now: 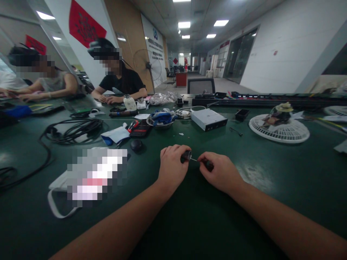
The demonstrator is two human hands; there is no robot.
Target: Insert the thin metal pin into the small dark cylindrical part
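Over the middle of the green table [168,231], my left hand [173,164] is wrapped round a small dark cylinder [187,155], whose open-looking end faces right. A thin, light-coloured rod [194,159] spans the gap between that end and the fingertips of my right hand [218,169]. The thumb and index finger of my right hand are pinched together at the rod's right end. How far the rod reaches into the cylinder is hidden.
A silver-topped box [208,119] lies ahead, with a white fan grille [279,135] to its right. Left are a black mouse [136,145], a blurred-out flat object [94,177] and coiled black cable [73,130]. Two people [119,85] sit at the far left.
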